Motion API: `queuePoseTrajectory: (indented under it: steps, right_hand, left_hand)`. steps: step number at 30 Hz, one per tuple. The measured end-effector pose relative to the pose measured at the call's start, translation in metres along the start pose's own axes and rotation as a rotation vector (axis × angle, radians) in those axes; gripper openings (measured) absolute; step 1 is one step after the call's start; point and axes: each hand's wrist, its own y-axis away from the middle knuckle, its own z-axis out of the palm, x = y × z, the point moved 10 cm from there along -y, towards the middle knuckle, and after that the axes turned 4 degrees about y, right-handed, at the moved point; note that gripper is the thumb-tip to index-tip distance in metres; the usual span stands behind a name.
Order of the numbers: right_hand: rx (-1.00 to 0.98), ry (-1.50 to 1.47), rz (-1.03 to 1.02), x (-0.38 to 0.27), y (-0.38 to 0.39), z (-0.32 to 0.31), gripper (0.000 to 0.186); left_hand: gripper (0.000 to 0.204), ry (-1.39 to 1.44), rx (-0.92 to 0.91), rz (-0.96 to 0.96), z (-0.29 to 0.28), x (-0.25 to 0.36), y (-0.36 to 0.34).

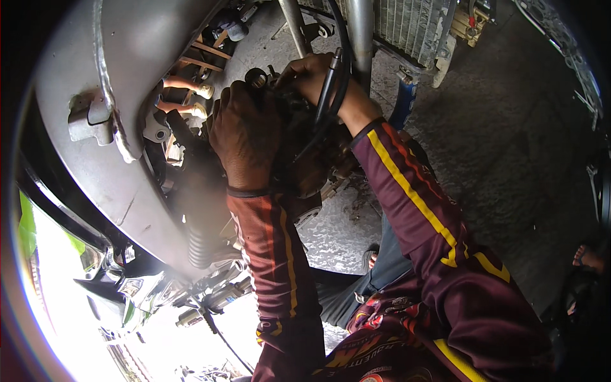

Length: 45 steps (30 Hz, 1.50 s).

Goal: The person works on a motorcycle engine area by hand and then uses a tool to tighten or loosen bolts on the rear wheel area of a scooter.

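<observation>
Two bare hands at a dark metal assembly, with a black cable across the right hand

The dark, greasy metal mechanical assembly (296, 130) is in the upper middle of the view, between the two hands and partly covered by them. For this reason I cannot tell its full long axis. A dark round metal ring (256, 77) is at its far left side, and its opening seems to face upward.

The left hand (245, 134) is at the left side of the assembly, its back upward and its fingers bent away from the person. The fingertips are hidden, so I cannot tell whether they grasp something. The right hand (321, 79) comes to the far side of the assembly, with its fingers bent toward the left; what they press or grasp is also not visible.

In front of the right hand passes a thin black flexible cable (349, 48), with a slim dark cylindrical sleeve (328, 86) beside it. The sleeve's long axis runs nearly away from the person: its far end points slightly right, its near end slightly left.

A large smooth grey metal body (146, 172) stands at the left, and two silver metal tubes (359, 44) rise beyond the hands.
</observation>
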Motion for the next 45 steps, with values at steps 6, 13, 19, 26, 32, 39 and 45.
queuePoseTrajectory:
  steps: [6,13,19,26,32,39,45]
  right_hand:
    - [-0.013,-0.128,0.092,-0.006,0.003,-0.005,0.015]
    - [0.019,-0.098,0.076,0.002,-0.003,-0.006,0.017]
    - [-0.013,-0.102,0.146,0.007,-0.003,-0.005,0.018]
    - [-0.092,-0.071,0.121,-0.003,0.006,0.002,0.019]
    - [0.092,-0.124,0.038,-0.006,0.005,-0.013,0.020]
    - [-0.036,-0.051,0.068,-0.004,0.000,-0.007,0.017]
    - [-0.070,-0.171,0.127,0.009,-0.001,0.002,0.015]
  left_hand:
    - [0.029,0.003,0.021,0.002,-0.003,-0.001,0.001]
    - [0.029,0.023,0.020,0.016,-0.001,0.002,0.000]
    - [0.028,0.040,0.026,0.008,0.000,0.001,-0.001]
    - [0.029,0.011,-0.005,-0.038,-0.001,-0.001,0.000]
    - [0.028,0.020,0.000,-0.018,0.000,-0.002,0.001]
    - [0.028,0.021,-0.001,-0.012,0.001,0.001,-0.001]
    - [0.028,0.034,0.033,0.028,0.000,0.004,-0.001]
